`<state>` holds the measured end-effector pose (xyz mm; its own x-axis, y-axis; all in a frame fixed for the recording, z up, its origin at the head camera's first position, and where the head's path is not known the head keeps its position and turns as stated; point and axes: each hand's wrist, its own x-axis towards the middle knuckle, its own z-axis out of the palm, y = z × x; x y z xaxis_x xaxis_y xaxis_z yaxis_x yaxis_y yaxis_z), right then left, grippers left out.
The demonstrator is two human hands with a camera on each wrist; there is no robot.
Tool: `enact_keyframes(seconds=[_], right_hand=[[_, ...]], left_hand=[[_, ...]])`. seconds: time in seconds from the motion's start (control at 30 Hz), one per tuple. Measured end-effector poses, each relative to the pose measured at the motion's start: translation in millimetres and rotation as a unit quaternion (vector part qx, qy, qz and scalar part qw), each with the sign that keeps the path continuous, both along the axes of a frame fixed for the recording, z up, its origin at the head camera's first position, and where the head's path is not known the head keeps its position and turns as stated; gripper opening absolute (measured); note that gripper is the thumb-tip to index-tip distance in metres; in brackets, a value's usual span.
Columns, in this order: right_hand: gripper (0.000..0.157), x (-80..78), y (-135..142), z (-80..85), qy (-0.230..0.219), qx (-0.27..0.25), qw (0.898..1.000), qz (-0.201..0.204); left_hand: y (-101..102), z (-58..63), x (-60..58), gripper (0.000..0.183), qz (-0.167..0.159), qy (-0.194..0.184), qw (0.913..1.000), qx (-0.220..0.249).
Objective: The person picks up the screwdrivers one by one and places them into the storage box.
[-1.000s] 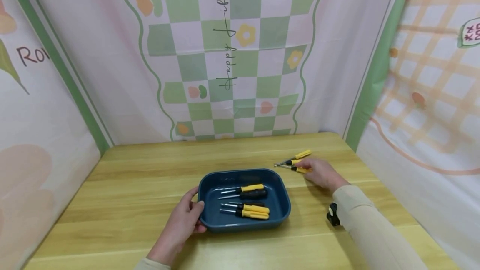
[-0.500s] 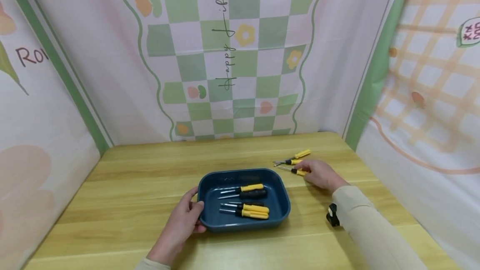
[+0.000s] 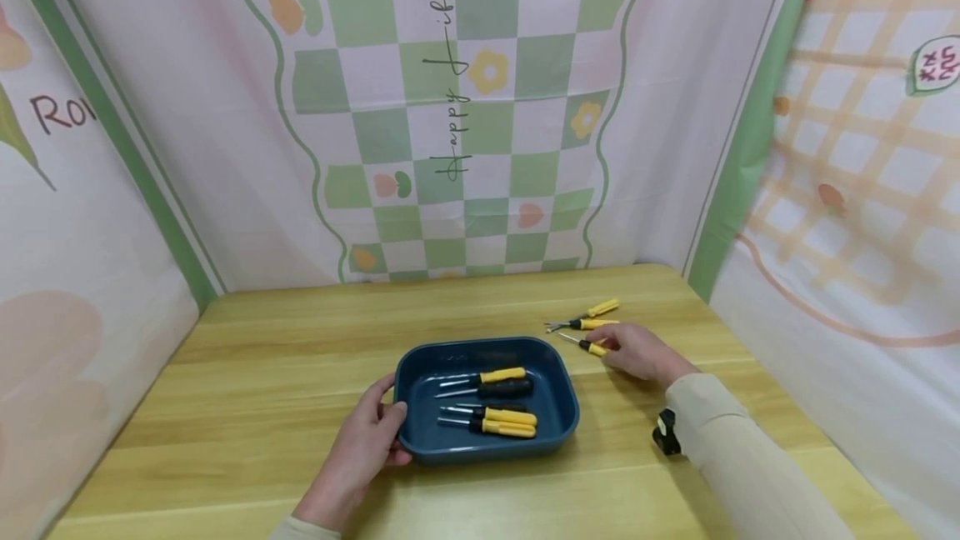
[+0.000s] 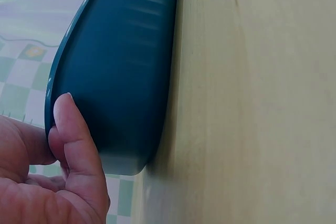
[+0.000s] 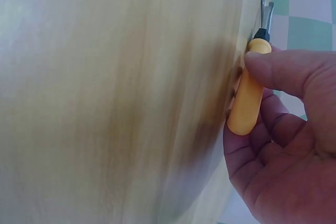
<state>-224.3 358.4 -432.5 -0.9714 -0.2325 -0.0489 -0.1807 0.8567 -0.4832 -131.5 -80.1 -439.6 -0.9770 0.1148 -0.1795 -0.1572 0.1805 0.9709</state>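
A dark blue tray [image 3: 487, 454] sits on the wooden table with several yellow- or black-handled screwdrivers [image 3: 506, 391] lying in it. My left hand [image 3: 358, 440] grips the tray's left end, thumb over the rim; the left wrist view shows fingers against the tray's outer wall [image 4: 121, 66]. Right of the tray's far corner, my right hand [image 3: 637, 351] pinches a yellow-handled screwdriver [image 5: 248, 100] between thumb and fingers. Its black collar and metal shaft point away from the palm. Just beyond that hand, two more yellow-handled screwdrivers [image 3: 604, 307] lie on the table, their shafts close together.
The wooden table [image 3: 300, 332] has its back edge at a curtain [image 3: 480, 107] with a green-and-white check. Patterned cloth hangs along both sides. A small black object [image 3: 666, 432] is by the right sleeve [image 3: 742, 448].
My right hand has drawn its screwdriver slightly toward me, apart from the other two, and the shaft now tilts more. The left hand and tray have kept their place.
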Motion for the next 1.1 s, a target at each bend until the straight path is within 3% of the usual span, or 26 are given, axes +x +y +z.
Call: enact_keyframes(seconds=[0.4,1.1], right_hand=[[0.037,10.1,-10,6.2,-0.011,-0.013,1.0,0.023],[0.038,17.5,-25,24.1,0.011,-0.062,0.998,0.017]], left_hand=[[-1,-0.2,-1.0,0.054,0.0,-0.003,1.0,-0.005],[-1,-2.4,-1.8,0.054,0.003,-0.002,1.0,-0.006]])
